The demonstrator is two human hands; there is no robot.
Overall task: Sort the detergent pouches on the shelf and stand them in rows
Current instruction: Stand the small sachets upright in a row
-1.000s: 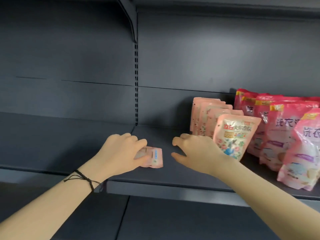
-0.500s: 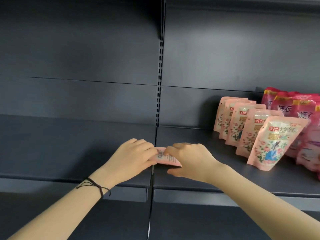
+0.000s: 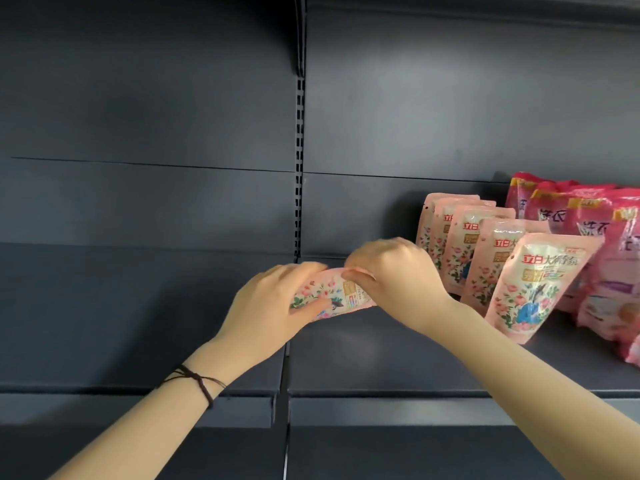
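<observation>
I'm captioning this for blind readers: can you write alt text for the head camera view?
A person's bare left grip and right grip hold a pale pink floral pouch sideways, one at each end, over a dark shelf. To its right stands a row of five matching pouches, with darker pink pouches beyond.

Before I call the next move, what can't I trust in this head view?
In the head view:
- Ends of the held pouch: covered by the left hand and right hand; its print is blurred.
- The dark pink pouches: cut off by the right frame edge, so their count is unknown.
- Rear of the pale pink row: mostly hidden by the pouches in front.
</observation>
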